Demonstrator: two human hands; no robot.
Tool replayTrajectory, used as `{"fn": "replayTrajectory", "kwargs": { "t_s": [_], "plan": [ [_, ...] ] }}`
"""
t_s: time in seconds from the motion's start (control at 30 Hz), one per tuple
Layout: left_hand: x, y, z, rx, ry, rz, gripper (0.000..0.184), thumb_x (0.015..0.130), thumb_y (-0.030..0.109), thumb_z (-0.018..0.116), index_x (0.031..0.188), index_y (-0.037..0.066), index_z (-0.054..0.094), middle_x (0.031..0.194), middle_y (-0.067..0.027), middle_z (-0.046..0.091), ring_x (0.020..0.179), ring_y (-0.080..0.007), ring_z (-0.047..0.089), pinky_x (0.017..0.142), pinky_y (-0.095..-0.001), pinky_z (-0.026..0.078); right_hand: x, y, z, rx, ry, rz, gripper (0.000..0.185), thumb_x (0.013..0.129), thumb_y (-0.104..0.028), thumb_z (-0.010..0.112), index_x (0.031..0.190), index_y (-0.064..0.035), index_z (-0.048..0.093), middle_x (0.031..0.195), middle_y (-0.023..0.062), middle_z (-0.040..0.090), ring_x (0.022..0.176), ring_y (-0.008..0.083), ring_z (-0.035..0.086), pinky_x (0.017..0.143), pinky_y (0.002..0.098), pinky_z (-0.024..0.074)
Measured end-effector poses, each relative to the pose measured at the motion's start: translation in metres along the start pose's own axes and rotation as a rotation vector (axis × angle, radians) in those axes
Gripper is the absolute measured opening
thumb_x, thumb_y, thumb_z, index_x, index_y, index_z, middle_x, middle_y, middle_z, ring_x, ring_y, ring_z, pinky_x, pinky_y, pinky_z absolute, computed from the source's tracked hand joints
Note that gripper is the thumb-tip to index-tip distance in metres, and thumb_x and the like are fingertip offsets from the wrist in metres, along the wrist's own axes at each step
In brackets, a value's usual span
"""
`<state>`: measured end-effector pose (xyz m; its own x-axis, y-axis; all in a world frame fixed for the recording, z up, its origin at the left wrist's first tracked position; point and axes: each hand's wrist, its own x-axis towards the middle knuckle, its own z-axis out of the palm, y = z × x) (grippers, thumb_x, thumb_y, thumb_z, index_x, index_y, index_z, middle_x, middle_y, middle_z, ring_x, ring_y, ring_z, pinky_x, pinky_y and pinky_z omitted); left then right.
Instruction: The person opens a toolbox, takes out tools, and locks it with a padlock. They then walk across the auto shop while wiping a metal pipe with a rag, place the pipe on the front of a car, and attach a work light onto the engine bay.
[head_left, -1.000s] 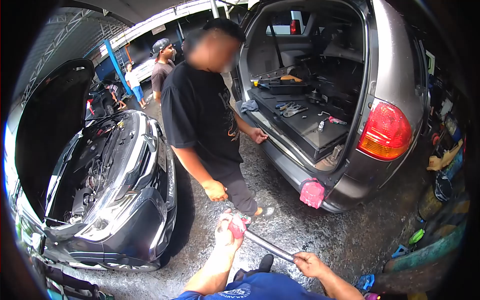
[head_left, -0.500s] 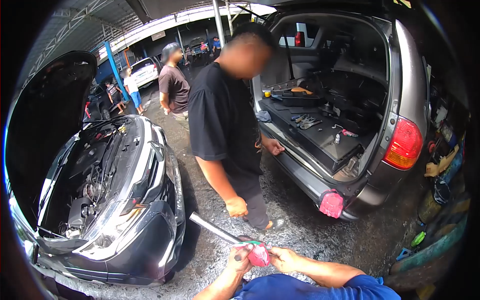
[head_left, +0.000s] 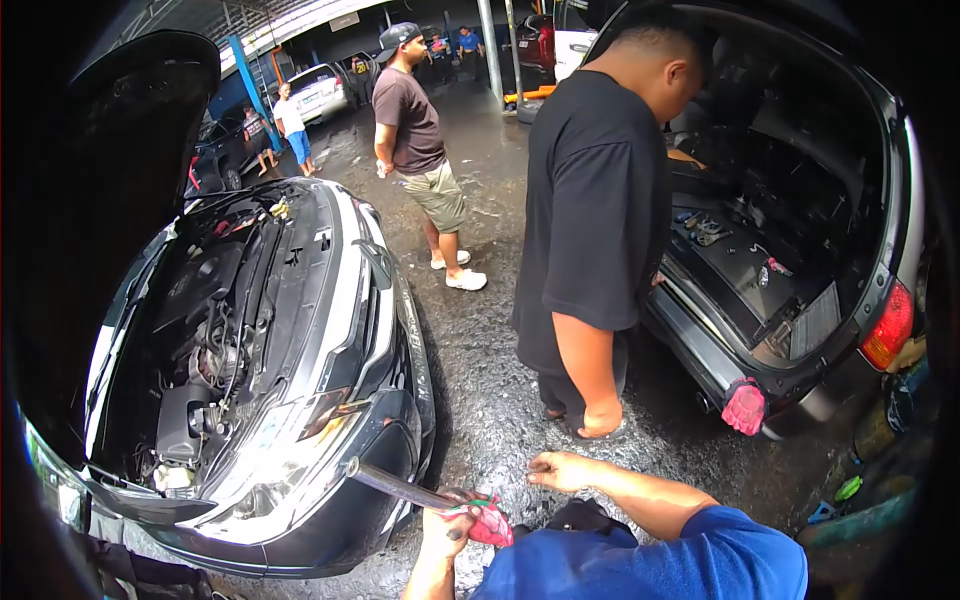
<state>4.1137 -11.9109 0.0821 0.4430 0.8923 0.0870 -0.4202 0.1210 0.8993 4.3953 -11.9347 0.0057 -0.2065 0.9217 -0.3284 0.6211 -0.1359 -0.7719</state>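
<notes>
In the head view my left hand [head_left: 447, 530] is closed around a metal pipe [head_left: 398, 485], which slants up and left toward the front of the dark car. A red cloth item with a green edge [head_left: 491, 524], apparently a work glove, is bunched in the same hand. My right hand [head_left: 562, 471] is apart from both, held out over the wet floor. Its fingers are slightly bent, and nothing shows in them.
The dark car [head_left: 300, 480] has its hood up on the left. A person in black [head_left: 590, 200] stands before an open-backed vehicle [head_left: 690, 335] containing tools [head_left: 708, 230]. A red glove [head_left: 743, 405] lies on its bumper. Another person [head_left: 415, 130] stands farther back.
My right hand has let go of the red glove and moved away to the right. The pipe and glove stay in my left hand. My view has turned; the person in black faces the vehicle.
</notes>
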Motion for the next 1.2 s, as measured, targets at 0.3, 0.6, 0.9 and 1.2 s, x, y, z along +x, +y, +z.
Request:
{"fn": "replayTrajectory", "kwargs": {
  "t_s": [0.3,0.6,0.9,1.2],
  "plan": [
    [0.099,0.006,-0.052,0.195,0.226,-0.261,0.019,0.075,-0.008,0.061,0.090,0.001,0.054,0.083,-0.0102,0.062,0.078,-0.0197,0.064,0.074,-0.0336,0.053,0.052,0.073,-0.036,0.036,-0.025,0.388,0.072,0.090,-0.052,0.058,0.134,0.0038,0.047,0.124,0.0251,0.059,0.117,0.0362,0.057,0.100,0.0395,0.0441],
    [0.255,-0.036,-0.074,0.241,0.152,-0.454,0.007,0.078,-0.001,0.060,0.084,0.002,0.060,0.077,-0.0043,0.064,0.071,-0.0140,0.061,0.069,-0.0273,0.049,0.070,0.106,-0.094,0.182,0.146,0.601,0.069,0.091,-0.050,0.058,0.136,0.0004,0.047,0.121,0.0228,0.063,0.114,0.0324,0.060,0.099,0.0383,0.0456],
    [0.404,-0.100,-0.051,0.181,-0.013,-0.607,0.014,0.078,0.000,0.061,0.091,-0.002,0.057,0.082,-0.0110,0.065,0.075,-0.0228,0.066,0.072,-0.0343,0.054,0.064,0.078,-0.151,0.014,0.117,0.623,0.052,0.096,-0.045,0.051,0.128,-0.0050,0.058,0.134,0.0178,0.056,0.129,0.0345,0.047,0.107,0.0405,0.0372],
    [0.522,-0.170,-0.024,0.100,-0.077,-0.742,0.021,0.075,0.001,0.062,0.094,-0.005,0.057,0.082,-0.0120,0.063,0.072,-0.0235,0.065,0.067,-0.0330,0.054,0.047,0.150,-0.129,-0.087,0.427,0.496,0.021,0.088,-0.017,0.055,0.099,-0.0019,0.066,0.091,0.0152,0.068,0.091,0.0328,0.066,0.082,0.0426,0.0508]
  ]
}}
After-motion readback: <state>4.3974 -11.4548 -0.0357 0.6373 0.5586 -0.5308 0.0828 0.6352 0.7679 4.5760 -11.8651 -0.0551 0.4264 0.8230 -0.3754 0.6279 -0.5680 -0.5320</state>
